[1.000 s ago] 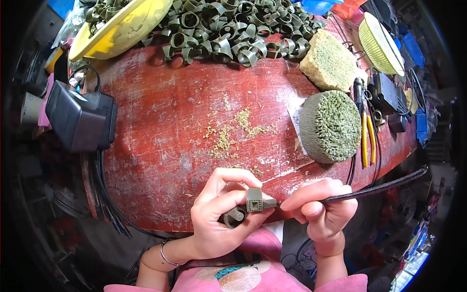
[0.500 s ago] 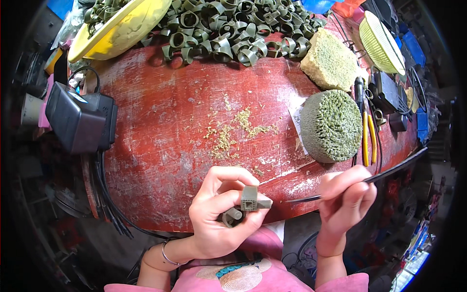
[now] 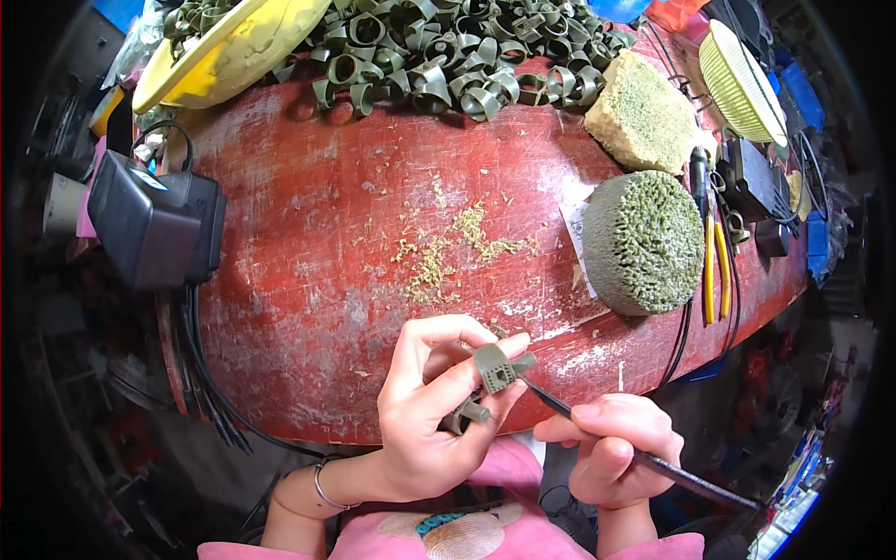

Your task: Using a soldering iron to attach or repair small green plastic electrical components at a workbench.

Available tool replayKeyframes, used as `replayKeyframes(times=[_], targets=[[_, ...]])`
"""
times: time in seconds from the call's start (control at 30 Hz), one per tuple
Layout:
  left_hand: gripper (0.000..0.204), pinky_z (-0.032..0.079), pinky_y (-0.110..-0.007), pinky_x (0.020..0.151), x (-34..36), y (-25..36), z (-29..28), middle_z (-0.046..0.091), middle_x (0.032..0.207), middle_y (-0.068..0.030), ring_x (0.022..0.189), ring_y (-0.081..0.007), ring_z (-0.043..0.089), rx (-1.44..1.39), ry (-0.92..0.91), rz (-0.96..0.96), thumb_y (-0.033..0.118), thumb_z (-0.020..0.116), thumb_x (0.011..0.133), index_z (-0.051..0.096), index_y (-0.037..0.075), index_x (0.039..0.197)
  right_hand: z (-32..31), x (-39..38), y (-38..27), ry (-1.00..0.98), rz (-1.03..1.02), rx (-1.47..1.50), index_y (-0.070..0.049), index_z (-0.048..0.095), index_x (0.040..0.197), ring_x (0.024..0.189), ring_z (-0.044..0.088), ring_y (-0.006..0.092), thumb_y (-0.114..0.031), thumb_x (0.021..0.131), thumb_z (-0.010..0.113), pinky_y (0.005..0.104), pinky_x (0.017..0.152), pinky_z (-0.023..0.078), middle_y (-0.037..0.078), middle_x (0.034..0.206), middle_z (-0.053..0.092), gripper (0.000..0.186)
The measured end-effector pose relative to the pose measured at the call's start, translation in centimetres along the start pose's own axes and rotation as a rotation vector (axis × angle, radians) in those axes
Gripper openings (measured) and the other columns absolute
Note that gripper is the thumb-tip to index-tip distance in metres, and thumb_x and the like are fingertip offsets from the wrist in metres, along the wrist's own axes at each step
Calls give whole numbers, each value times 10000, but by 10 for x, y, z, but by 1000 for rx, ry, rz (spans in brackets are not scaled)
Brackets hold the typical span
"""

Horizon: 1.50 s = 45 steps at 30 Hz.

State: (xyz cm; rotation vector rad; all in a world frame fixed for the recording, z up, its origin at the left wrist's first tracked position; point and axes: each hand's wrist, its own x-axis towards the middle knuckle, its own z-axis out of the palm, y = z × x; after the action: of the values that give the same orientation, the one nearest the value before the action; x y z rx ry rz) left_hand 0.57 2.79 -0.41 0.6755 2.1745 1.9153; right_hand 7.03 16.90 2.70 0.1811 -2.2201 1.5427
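Note:
My left hand (image 3: 420, 425) pinches an olive-green ring (image 3: 494, 370) with a square head that has small holes in it. Another green ring (image 3: 472, 413) is tucked lower in the same hand, partly hidden by the fingers. In my right hand (image 3: 623, 453) is a slim dark pointed tool (image 3: 695, 481), gripped like a pen. Its tip reaches the edge of the square-headed ring; whether it touches cannot be made out. Both hands are just over the near edge of the red worn table (image 3: 299, 308).
Many green rings (image 3: 429, 84) lie heaped at the back, beside a yellow basin (image 3: 233, 56). Crumbs (image 3: 429, 266) dot the middle. At right are a round green porous block (image 3: 644, 243), a yellowish block (image 3: 642, 112), yellow-handled pliers (image 3: 717, 271) and a basket (image 3: 742, 84). Black adapters (image 3: 154, 219) stand left.
My right hand has moved left and down, and the tool now slants up to the ring, with its back end lower. My left hand has turned the ring's square head slightly.

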Motion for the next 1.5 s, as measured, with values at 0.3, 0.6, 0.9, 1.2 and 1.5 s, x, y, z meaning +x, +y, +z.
replayKeyframes(times=[0.3,0.6,0.9,1.2,1.5], targets=[[303,414,-212,548,-1,-2,0,441,956,-88,637,-98,501,23,16,17,-87,639,696,613,-45,995,13,-1,-4,67,89,-261,-25,442,871,448,516,109,-323,939,344,214,518,445,45,497,594,322],[228,420,-222,555,-1,-2,0,448,973,-111,645,-109,498,-15,-1,-7,-95,637,684,618,-55,907,12,0,-4,69,60,-271,-13,440,868,431,522,108,-302,943,337,215,467,434,48,473,578,316],[106,442,-243,585,-6,-10,1,455,1026,-161,703,-150,529,-82,55,47,-99,638,686,552,-68,740,23,-5,-9,55,22,-479,-10,422,901,442,538,110,-200,941,309,200,469,445,49,565,609,225],[73,551,-289,671,-6,-9,-5,402,1059,-176,801,-210,578,-43,-62,49,-43,578,773,552,-90,823,27,-7,-12,59,20,-590,-19,376,934,426,517,100,-209,954,274,198,442,418,25,562,606,217],[134,477,-248,635,-5,-5,0,559,1015,-153,752,-182,582,-31,59,11,-70,664,662,621,-44,787,32,-5,-11,119,1,-565,-16,375,930,404,516,103,-219,956,276,189,418,409,35,561,605,228]])
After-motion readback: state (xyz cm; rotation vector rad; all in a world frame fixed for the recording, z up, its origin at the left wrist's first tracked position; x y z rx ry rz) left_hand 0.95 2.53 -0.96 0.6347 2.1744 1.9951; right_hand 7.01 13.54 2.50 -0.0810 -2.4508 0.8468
